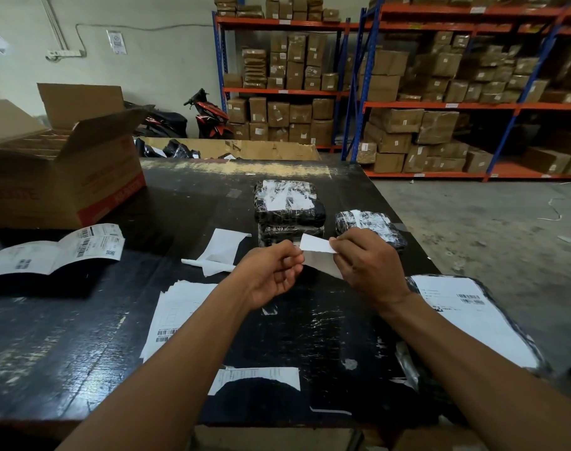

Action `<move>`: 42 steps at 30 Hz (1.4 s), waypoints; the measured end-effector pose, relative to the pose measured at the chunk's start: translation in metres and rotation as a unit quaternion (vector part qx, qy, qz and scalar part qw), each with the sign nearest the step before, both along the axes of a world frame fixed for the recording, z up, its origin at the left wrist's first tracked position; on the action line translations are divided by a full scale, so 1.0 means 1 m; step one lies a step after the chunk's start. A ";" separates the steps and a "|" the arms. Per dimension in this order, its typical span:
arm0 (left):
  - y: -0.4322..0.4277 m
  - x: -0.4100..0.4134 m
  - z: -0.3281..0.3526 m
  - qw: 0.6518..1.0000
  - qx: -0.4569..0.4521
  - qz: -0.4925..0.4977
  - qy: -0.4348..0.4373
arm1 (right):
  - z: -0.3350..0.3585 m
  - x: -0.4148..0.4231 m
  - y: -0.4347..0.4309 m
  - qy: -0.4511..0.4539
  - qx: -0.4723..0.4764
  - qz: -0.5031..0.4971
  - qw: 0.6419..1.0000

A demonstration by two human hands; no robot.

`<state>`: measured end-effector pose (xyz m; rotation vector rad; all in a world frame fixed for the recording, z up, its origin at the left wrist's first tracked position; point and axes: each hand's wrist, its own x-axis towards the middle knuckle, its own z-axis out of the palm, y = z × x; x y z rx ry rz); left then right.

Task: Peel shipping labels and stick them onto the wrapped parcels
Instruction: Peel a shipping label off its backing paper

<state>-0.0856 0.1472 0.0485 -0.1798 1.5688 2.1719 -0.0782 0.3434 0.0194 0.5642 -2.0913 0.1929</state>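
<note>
**Peeling a label between two hands**

The label (316, 245) sits at the centre of the frame, held in the air just above the table (82, 336). Our left hand (271, 275) pinches its left edge between thumb and fingertips, and our right hand (369, 268) pinches the right edge the same way.

We judge it very light and floppy, likely to curl and stick to itself once the backing parts. So we take it by corners and edges only, fingers off the glue side.

Just behind it stands a stack of parcels (287, 206) in black wrap, with a smaller parcel (372, 226) to its right, near our right hand. Their wrap looks glossy and soft, so a label probably needs smoothing down.

A larger parcel (466, 317) at the lower right already carries one. Backing paper (222, 252) lies left of centre. A strip of labels (66, 252) lies at the left edge, by a cardboard box (66, 177).
</note>
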 end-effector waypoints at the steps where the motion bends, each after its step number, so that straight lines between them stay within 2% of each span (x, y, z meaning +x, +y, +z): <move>1: 0.000 0.000 0.000 1.000 0.001 0.001 0.002 | 0.001 0.001 -0.001 0.000 -0.001 0.000 1.000; 4: 0.001 0.000 0.000 1.000 0.011 0.009 0.018 | 0.001 0.002 -0.003 -0.020 -0.018 0.028 0.999; 10: 0.001 0.001 -0.002 0.997 0.023 0.022 0.067 | 0.004 0.007 -0.014 -0.197 -0.130 0.096 0.967; 17: -0.002 -0.001 0.000 0.994 0.045 0.012 0.101 | 0.021 0.021 -0.025 -0.360 -0.229 0.150 0.892; 19: -0.003 -0.002 -0.001 0.993 0.040 0.009 0.113 | 0.030 0.024 -0.025 -0.411 -0.262 0.176 0.855; 21: -0.004 -0.003 -0.001 0.990 0.018 0.003 0.138 | 0.036 0.023 -0.025 -0.460 -0.317 0.203 0.804; 25: 0.000 0.001 -0.002 0.974 -0.064 -0.002 0.215 | 0.043 0.017 -0.029 -0.491 -0.404 0.157 0.756; 29: 0.002 0.003 0.001 0.946 -0.146 -0.007 0.290 | 0.041 0.014 -0.031 -0.474 -0.412 0.129 0.767; 32: 0.001 0.004 0.002 0.938 -0.158 -0.013 0.308 | 0.039 0.014 -0.031 -0.471 -0.441 0.119 0.754; 36: 0.003 0.001 0.000 0.945 -0.175 -0.004 0.277 | 0.036 0.014 -0.034 -0.487 -0.489 0.110 0.716; 39: 0.004 -0.003 0.000 0.983 -0.102 0.072 0.137 | 0.031 0.013 -0.036 -0.473 -0.526 0.082 0.702; 42: 0.003 -0.006 0.000 0.990 -0.022 0.138 0.013 | 0.027 0.015 -0.036 -0.467 -0.536 0.071 0.700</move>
